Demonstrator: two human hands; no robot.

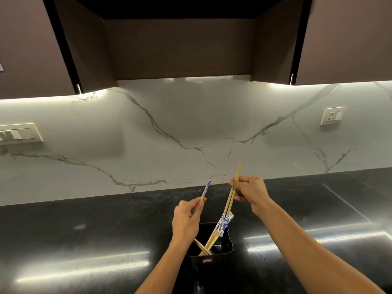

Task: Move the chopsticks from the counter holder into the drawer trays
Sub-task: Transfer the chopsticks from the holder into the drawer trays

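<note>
A black square holder [228,250] stands on the dark counter [84,230] near its front edge. Several wooden chopsticks [220,227] with blue-and-white patterned ends lean inside it. My left hand [186,221] hovers above the holder's left side, pinching one patterned chopstick [206,186] that points up and to the right. My right hand [250,190], higher and to the right, grips a pair of plain wooden chopsticks [234,187] whose lower ends still reach down toward the holder. No drawer or tray is in view.
A white marble backsplash [191,128] rises behind the counter, with a switch panel [19,132] at the left and a socket [332,116] at the right. Dark wall cabinets [180,45] hang overhead.
</note>
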